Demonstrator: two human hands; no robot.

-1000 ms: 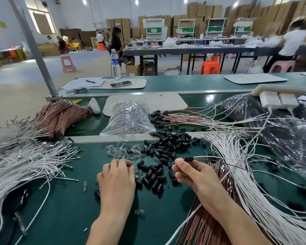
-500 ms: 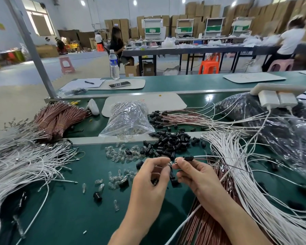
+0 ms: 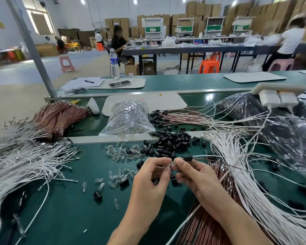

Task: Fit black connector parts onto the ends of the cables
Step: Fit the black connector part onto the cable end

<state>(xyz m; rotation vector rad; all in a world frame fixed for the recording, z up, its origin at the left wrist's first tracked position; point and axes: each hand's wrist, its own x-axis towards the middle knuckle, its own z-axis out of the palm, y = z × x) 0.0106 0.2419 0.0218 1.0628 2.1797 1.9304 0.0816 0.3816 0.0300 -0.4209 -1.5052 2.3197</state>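
1 black connector (image 3: 187, 158) sits on the white cable (image 3: 203, 155) just behind its metal tip, which your right hand (image 3: 200, 177) pinches above the tabletop (image 3: 60, 218). Your left hand (image 3: 152, 181) pinches a small clear piece (image 3: 168, 164) against that tip. Next, probably: seat it squarely, then slide the connector forward. Spare connectors (image 3: 168, 140) lie just beyond.

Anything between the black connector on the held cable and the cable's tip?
Only the right hand itself: its fingertips pinch the cable between the black connector and the tip, where the left hand holds a clear bulb.
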